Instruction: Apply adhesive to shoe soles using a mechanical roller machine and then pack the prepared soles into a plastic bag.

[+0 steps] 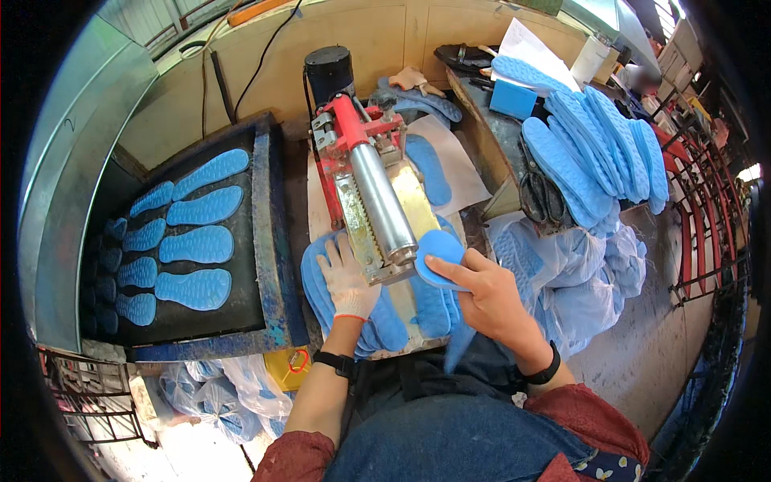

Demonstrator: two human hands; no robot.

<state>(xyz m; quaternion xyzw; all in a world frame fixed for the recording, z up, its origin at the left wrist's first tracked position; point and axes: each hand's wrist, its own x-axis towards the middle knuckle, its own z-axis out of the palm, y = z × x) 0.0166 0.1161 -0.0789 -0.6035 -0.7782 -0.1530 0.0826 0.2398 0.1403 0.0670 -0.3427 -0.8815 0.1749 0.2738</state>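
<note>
My right hand (490, 297) grips a blue shoe sole (439, 255) and holds its end against the steel roller (381, 201) of a red machine (353, 128) in front of me. My left hand (347, 279), in a white glove, lies flat on a stack of blue soles (321, 297) just left of the roller. More blue soles (430, 309) lie under my right hand on the machine's table. Both wrists wear black bands.
A dark conveyor belt (241, 305) at the left carries two rows of blue soles (197, 245). A fanned stack of blue soles (598, 153) and scissors (542, 197) sit at the right, above plastic bags of soles (578, 273). A red metal rack (703, 241) stands at the far right.
</note>
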